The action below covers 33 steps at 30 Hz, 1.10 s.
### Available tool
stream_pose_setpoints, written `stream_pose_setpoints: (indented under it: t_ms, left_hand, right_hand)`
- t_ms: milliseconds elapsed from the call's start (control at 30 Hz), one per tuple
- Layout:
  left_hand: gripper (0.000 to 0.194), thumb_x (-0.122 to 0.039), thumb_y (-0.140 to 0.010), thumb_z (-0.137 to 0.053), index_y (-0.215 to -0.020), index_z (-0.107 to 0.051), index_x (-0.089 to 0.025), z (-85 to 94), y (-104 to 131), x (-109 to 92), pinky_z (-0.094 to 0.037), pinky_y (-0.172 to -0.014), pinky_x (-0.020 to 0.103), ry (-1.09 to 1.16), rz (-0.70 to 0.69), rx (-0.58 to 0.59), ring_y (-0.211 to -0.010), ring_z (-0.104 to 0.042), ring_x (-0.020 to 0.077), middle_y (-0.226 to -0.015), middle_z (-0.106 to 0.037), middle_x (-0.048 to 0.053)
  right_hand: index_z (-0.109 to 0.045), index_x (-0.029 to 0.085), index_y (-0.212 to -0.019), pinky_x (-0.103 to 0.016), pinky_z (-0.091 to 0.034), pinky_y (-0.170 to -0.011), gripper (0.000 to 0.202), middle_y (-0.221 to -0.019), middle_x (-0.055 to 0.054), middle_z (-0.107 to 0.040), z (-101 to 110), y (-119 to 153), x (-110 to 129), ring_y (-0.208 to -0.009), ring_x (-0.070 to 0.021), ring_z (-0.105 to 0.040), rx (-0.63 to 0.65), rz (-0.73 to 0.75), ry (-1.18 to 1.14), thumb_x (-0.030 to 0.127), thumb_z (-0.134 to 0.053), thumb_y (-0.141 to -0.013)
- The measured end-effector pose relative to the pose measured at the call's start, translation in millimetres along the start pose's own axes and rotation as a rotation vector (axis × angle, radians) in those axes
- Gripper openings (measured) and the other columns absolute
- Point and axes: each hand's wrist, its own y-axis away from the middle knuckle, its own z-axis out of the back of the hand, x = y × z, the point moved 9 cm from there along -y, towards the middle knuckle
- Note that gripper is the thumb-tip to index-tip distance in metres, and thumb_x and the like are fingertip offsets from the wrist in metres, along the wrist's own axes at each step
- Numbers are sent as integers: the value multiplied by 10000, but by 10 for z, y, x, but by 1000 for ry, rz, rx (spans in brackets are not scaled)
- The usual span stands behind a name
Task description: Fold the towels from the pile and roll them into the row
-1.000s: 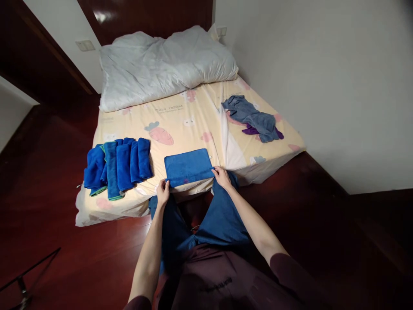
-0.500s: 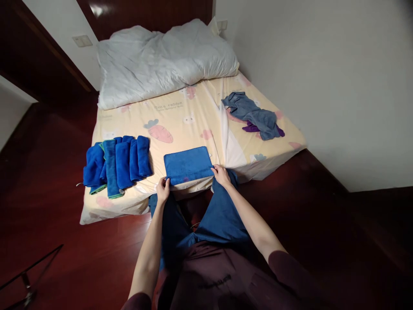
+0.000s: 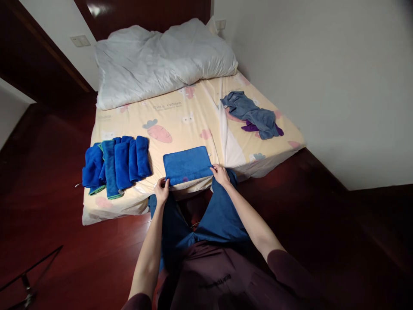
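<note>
Left hand [image 3: 161, 189] and right hand [image 3: 220, 175] pinch the rectangular blue plush cloth [image 3: 187, 162]'s near corners; toward its eleven o'clock, the pale-yellow carrot-print fabric bedsheet [image 3: 185, 134] reads "Cute rabbit".

Glare spots the headboard [image 3: 151, 13] in dim light

Head-height view, forward and down

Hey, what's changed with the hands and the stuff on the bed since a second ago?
Nothing has visibly moved, been grabbed or let go; only the camera view shifted slightly. The left hand and right hand still pinch the near corners of the blue towel. The folded blue towels, crumpled grey-blue cloth and white quilt stayed put.
</note>
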Motion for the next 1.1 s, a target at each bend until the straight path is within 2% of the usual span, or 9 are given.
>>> stream_pose_setpoints:
  t_ms: [300, 400, 500, 600, 667, 767, 867, 967, 1100]
  left_hand:
    - [385, -521, -862, -628, -1023, -677, -175, -32, -3, 1, -566, -881, 420, -13, -26, 7, -891, -715, 260, -937, -740, 106]
    - [398, -502, -898, -603, -1103, -664, -166, -1, 20, -18, -564, -912, 441, -20, -59, 5, -929, -711, 265, -1000, -734, 123]
    - [418, -446, -956, -546, -1258, -610, -165, 73, 98, -141, -538, -1001, 466, -57, -205, 21, -1113, -667, 274, -1218, -678, 161]
    - [389, -369, -1007, -463, -1331, -583, -190, 90, 213, -317, -455, -1135, 480, -131, -389, 111, -1334, -543, 266, -1410, -578, 156]
    - [413, -333, -1020, -426, -1393, -544, -204, 36, 267, -409, -402, -1189, 490, -191, -475, 202, -1410, -475, 256, -1478, -531, 138]
    - [508, -301, -1010, -423, -1508, -424, -203, -163, 303, -479, -324, -1239, 512, -310, -567, 374, -1500, -348, 255, -1573, -436, 116]
    - [607, -247, -960, -465, -1555, -357, -192, -375, 282, -425, -277, -1253, 534, -423, -576, 505, -1518, -305, 270, -1602, -392, 113]
    - [653, -185, -902, -490, -1546, -385, -203, -471, 230, -330, -272, -1247, 541, -454, -517, 535, -1498, -347, 277, -1583, -421, 110]
    - [669, -142, -868, -495, -1530, -417, -206, -486, 211, -292, -256, -1250, 531, -445, -478, 510, -1498, -346, 270, -1581, -424, 96]
  right_hand:
    - [-683, 239, -1216, -361, -550, -908, 292, -1074, -76, -755, 8, 7, 30, -998, -255, -712, 0, 21, -7, 376, -549, -995]
    - [-597, 227, -1345, -366, -556, -924, 371, -1070, -75, -752, 48, 27, 51, -990, -245, -715, -39, 74, -41, 352, -515, -1005]
    - [-496, 189, -1453, -389, -529, -1001, 454, -1193, -112, -716, 190, 98, 145, -1098, -247, -682, -150, 190, -26, 328, -452, -1023]
    - [-531, 192, -1439, -432, -463, -1094, 436, -1323, -123, -662, 294, 209, 291, -1251, -258, -603, -218, 314, 63, 308, -398, -1040]
    - [-538, 211, -1447, -431, -431, -1132, 438, -1405, -99, -619, 270, 277, 404, -1324, -240, -555, -183, 406, 98, 279, -387, -1041]
    - [-528, 222, -1469, -426, -395, -1177, 462, -1510, -65, -533, 101, 357, 550, -1419, -217, -473, -31, 547, 141, 243, -425, -1019]
    - [-537, 207, -1465, -444, -401, -1181, 489, -1534, -66, -503, -91, 360, 556, -1450, -225, -440, 121, 558, 202, 210, -471, -981]
    - [-517, 208, -1483, -443, -410, -1179, 532, -1546, -63, -484, -175, 311, 505, -1463, -220, -423, 186, 500, 220, 152, -462, -957]
    - [-489, 218, -1507, -462, -384, -1206, 607, -1556, -61, -469, -173, 261, 478, -1470, -216, -413, 195, 463, 157, 76, -458, -918]
